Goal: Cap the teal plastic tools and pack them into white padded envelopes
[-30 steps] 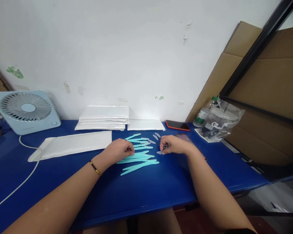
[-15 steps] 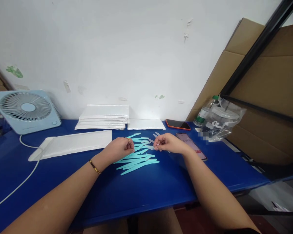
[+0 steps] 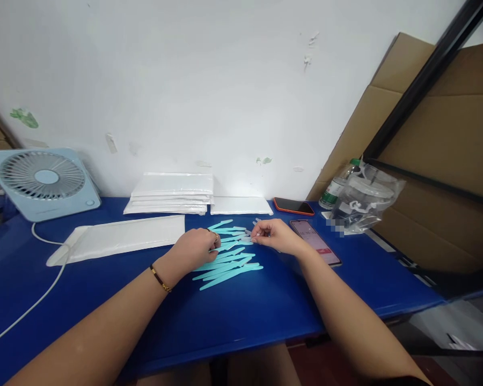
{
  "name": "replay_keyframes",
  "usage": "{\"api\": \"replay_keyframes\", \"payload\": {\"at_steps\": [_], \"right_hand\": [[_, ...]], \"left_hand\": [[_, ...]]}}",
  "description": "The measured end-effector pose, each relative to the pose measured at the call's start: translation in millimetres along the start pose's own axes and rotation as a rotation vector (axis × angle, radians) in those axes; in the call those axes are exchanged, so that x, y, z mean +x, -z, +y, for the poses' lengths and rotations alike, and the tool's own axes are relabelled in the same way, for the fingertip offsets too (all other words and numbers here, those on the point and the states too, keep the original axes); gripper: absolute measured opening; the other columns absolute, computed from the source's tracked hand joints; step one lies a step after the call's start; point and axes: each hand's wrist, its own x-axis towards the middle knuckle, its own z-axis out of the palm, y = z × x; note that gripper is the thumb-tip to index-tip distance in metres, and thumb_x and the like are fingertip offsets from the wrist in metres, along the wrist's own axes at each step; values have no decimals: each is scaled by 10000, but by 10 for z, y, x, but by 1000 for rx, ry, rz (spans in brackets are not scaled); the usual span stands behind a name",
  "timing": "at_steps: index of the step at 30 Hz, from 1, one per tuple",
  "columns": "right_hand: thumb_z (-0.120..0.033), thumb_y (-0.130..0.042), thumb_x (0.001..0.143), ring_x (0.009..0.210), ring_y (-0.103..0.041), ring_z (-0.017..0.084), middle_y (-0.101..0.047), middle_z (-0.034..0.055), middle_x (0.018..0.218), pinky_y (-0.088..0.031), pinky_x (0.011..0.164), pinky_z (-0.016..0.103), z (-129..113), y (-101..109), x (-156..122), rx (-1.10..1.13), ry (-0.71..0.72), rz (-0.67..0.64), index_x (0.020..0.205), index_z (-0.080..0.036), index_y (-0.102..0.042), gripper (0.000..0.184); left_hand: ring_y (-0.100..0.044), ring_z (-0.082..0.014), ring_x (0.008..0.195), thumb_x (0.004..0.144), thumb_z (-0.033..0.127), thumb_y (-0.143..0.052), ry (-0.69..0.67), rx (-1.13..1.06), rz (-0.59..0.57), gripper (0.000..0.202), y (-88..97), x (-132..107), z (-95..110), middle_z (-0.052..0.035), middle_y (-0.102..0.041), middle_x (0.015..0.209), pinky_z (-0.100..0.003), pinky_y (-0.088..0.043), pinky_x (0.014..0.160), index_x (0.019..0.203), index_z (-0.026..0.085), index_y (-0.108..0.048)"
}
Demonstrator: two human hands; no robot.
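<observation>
Crosswise between the hands lie the teal sticks (image 3: 230,275) on the desk (image 3: 225,321), long axes left to right, right ends slightly farther off. Left hand (image 3: 196,249) curls over their left ends, its grip too hidden to judge; right hand (image 3: 278,236), nearer the right ends, pinches a clear piece (image 3: 246,240).

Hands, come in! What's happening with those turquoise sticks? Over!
Left hand over turquoise sticks, grip unclear. Right hand fingertips at small pale piece among stick tips. Phone close by, not between the hands.
</observation>
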Motion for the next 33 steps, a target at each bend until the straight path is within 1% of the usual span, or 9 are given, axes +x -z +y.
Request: {"api": "replay_keyframes", "payload": {"at_steps": [3,7,11,15,16,18,23,26,33], "right_hand": [[-318,-638,749,625,-535,110,-618,13,686,-420,581,219,-2,-12,3,15,-14,6,791,-156,-663,169],[-351,-641,749,623,-532,113,-620,16,688,-415,574,222,-6,-23,7,15,-17,14,792,-157,-666,200],[-362,-646,741,628,-538,113,-622,13,689,-420,584,223,9,-36,17,7,-18,19,784,-159,-665,209],[-353,-645,739,628,-537,111,-624,11,690,-418,588,221,16,-45,25,-9,-15,18,780,-158,-666,201],[-350,-644,738,626,-536,111,-623,11,688,-418,587,220,14,-46,25,-11,-14,17,779,-158,-666,198],[-341,-641,739,625,-535,112,-622,10,687,-418,588,221,8,-48,24,-13,-10,15,780,-159,-667,189],[-311,-630,746,631,-536,113,-624,11,697,-421,593,222,4,-55,27,-16,-6,-2,793,-162,-670,162],[-293,-628,748,631,-537,112,-622,9,693,-418,589,217,7,-62,31,-24,-7,-1,793,-161,-669,145],[-282,-625,755,632,-542,110,-628,11,700,-414,584,208,3,-77,37,-27,10,-9,787,-161,-664,132]], "left_hand": [[-606,-192,648,712,208,-512,-41,102,2,141,-19,12,4,-41,-673,717,-264,-383,549,726,208,-652],[-598,-191,629,708,122,-462,-52,192,45,193,-46,16,25,-74,-666,720,-267,-378,547,715,177,-648],[-593,-178,627,754,127,-442,-56,123,75,223,-31,4,9,-57,-670,717,-258,-358,541,734,184,-657],[-588,-171,659,790,332,-520,-99,-53,56,191,-2,-6,-65,-19,-677,719,-246,-348,537,749,223,-670],[-589,-167,665,785,347,-532,-115,-79,40,187,-1,-3,-80,-11,-681,723,-243,-347,539,758,232,-676],[-594,-161,672,779,299,-529,-141,-78,27,167,-8,8,-88,-3,-687,729,-243,-348,550,755,236,-682],[-584,-170,617,728,160,-470,-132,62,89,200,-52,30,-32,-17,-677,679,-260,-313,530,687,210,-659],[-563,-163,580,719,147,-453,-125,90,116,200,-68,35,-24,-22,-651,630,-259,-286,510,643,199,-631],[-551,-136,602,746,190,-469,-129,-40,141,163,-58,59,-86,-8,-628,639,-237,-311,542,678,193,-616]]}}
